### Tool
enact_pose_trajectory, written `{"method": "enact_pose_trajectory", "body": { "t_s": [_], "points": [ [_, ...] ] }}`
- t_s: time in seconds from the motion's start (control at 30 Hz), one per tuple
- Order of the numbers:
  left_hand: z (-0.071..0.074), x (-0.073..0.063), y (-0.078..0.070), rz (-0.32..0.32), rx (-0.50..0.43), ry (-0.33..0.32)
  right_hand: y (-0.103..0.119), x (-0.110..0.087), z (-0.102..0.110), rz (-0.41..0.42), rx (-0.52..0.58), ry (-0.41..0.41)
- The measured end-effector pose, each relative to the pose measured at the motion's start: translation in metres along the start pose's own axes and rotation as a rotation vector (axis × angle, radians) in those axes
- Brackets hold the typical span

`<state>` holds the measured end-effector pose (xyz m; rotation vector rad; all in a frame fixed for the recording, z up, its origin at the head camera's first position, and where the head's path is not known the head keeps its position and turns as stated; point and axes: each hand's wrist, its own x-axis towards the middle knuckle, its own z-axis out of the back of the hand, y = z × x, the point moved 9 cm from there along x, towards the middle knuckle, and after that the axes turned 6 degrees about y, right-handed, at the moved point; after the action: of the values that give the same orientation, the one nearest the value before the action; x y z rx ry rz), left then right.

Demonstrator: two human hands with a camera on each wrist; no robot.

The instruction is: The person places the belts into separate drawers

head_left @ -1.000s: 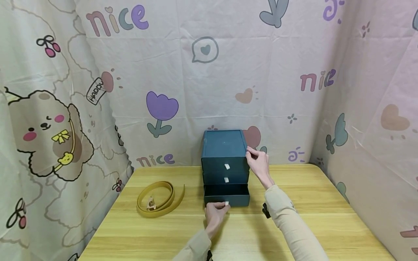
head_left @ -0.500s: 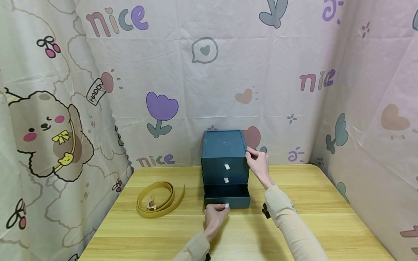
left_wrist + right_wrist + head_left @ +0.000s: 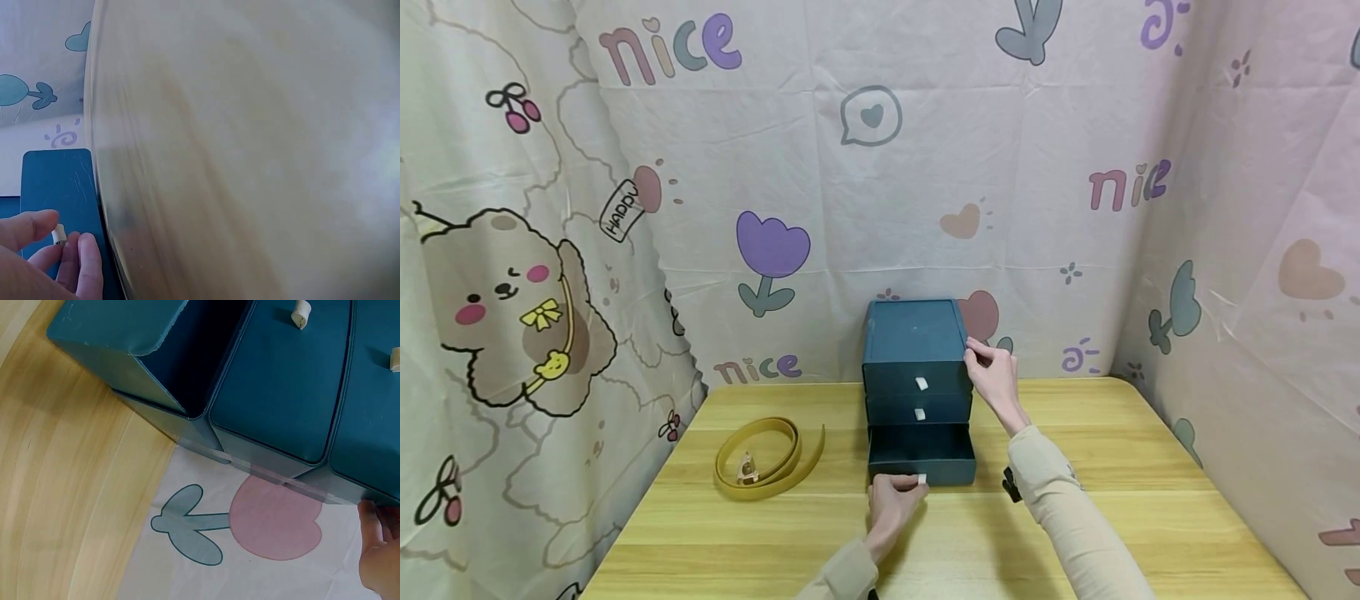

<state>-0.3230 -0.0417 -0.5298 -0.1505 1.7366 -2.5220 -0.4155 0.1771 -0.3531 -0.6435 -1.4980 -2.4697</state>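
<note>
A dark teal three-drawer box (image 3: 917, 332) stands at the back of the table, its bottom drawer (image 3: 940, 473) pulled out toward me. My left hand (image 3: 891, 504) pinches the small white knob (image 3: 59, 234) of that drawer between thumb and fingers. The upper two drawers are closed, and each bears a white knob (image 3: 301, 314). With its fingertips my right hand (image 3: 994, 375) touches the box's upper right side; whether the fingers grip its edge I cannot tell. The visible part of the drawer's inside is dark.
A yellow belt (image 3: 775, 487) with a gold buckle (image 3: 747, 469) lies coiled on the wooden table (image 3: 760, 550), left of the box. Behind the box hangs a printed curtain (image 3: 880, 192), with more curtain on both sides.
My left hand has drawn the bottom drawer a little farther out toward me, still holding its knob. The right hand has stayed at the box's side.
</note>
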Motion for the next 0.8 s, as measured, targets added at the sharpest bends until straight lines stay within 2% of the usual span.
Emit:
{"method": "enact_pose_trajectory", "body": {
  "t_s": [0.23,0.8],
  "points": [
    [0.0001,-0.0025,0.0003,-0.013,-0.027,0.030,0.0005,-0.0003,0.0003,0.003,0.001,-0.001],
    [0.0020,-0.0103,-0.0022,-0.044,0.027,0.042,0.0009,0.0005,0.0013,0.014,-0.018,-0.016]
  ]
}}
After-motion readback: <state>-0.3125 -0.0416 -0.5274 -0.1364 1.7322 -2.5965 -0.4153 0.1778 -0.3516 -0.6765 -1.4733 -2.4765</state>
